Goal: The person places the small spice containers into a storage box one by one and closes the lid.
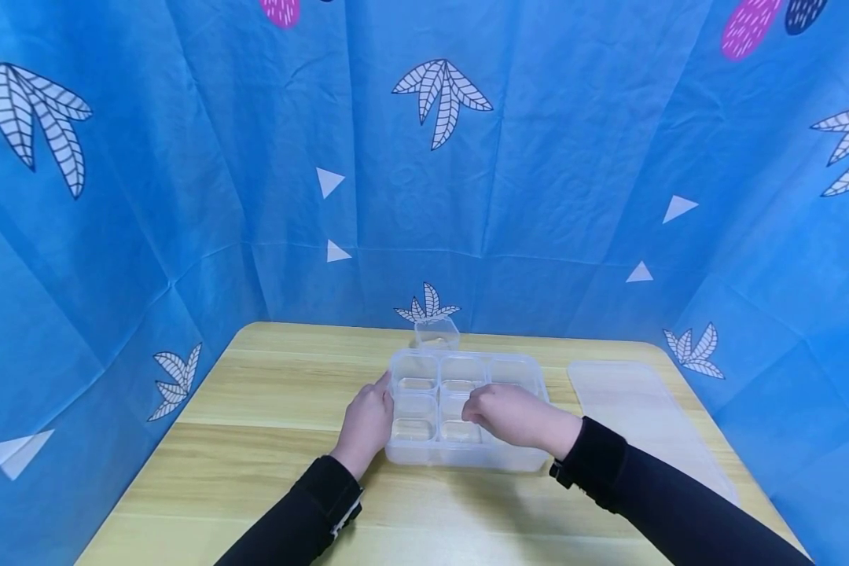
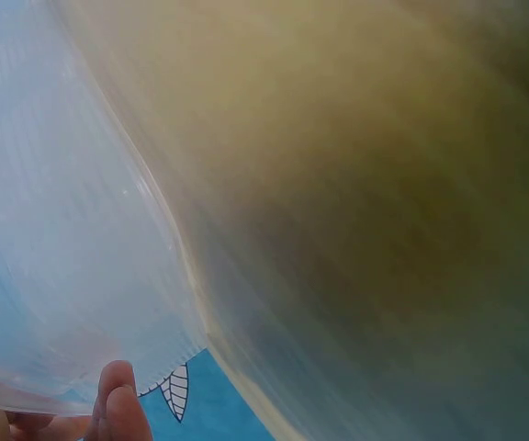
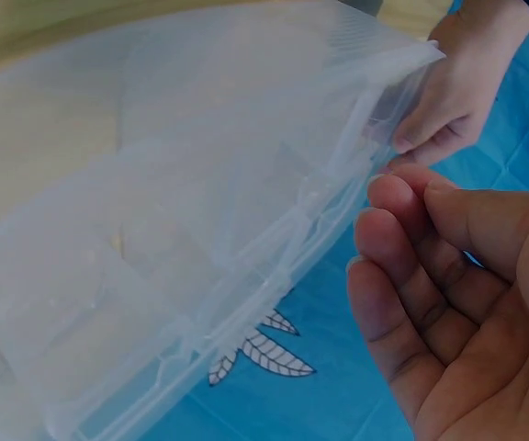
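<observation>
Six-cell box at mid-tabletop: a snagged divider is the chief hazard

Clear plastic divided box (image 1: 439, 453) set on the wood-grain tabletop (image 1: 269, 409), roughly midway between left and right edges. Its left wall is touched by the left hand (image 1: 366, 420); whether the wall is pinched cannot be told. The right hand (image 1: 516, 413) is held over the front row, fingers curled, thumb brought to the index finger, nothing seen between them.

Risks, as judged: if a divider were caught by the curled fingers, the box could be tipped or dragged, especially if only lightly braced at the left. Should it be slid rearward, the small clear cup (image 1: 436, 332) just behind could be pushed toward the far edge. The translucent flat lid (image 1: 644, 409), by the right edge, could be nudged by the right sleeve (image 1: 665, 479).

Cup and flat-lying lid are placed clearly only by the head view. The right palm and thumb contact are shown by the right wrist view, hidden from above. In the left wrist view, fingertips are caught beside clear plastic; much else is blurred.
</observation>
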Demonstrator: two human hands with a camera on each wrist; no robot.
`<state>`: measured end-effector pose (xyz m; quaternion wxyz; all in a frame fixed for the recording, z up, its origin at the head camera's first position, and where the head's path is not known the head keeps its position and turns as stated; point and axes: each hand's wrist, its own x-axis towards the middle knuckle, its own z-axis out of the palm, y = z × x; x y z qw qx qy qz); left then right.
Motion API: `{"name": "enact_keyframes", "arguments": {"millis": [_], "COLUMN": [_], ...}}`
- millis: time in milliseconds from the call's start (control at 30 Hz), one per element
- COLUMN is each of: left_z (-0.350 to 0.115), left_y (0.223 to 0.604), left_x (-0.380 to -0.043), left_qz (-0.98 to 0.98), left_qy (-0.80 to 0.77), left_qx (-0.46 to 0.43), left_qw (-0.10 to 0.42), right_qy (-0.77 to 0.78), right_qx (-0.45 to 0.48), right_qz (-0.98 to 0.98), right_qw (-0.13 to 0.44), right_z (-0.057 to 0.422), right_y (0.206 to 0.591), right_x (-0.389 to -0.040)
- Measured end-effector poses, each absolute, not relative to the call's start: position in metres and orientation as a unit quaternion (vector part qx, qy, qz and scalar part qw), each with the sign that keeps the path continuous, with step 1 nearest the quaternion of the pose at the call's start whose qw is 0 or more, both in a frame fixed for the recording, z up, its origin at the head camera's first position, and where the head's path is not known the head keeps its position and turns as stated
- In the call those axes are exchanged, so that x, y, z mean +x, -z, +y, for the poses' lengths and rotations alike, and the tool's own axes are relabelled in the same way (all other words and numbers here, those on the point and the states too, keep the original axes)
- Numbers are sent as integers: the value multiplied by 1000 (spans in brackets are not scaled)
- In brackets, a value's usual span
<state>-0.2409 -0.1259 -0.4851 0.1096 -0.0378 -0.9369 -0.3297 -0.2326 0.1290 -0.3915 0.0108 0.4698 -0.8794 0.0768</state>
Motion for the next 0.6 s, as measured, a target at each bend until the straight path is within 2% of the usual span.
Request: {"name": "enact_keyframes", "arguments": {"millis": [600], "left_z": [-127], "left_y": [486], "left_x": [-241], "left_qz": [-937], "left_qy": [332], "left_qx": [-39], "left_qw": [104], "right_qy": [-88], "right_qx": [457], "right_qz": [-885], "right_qw": [9], "right_z": [116], "right_y": [359], "right_x": [-253]}}
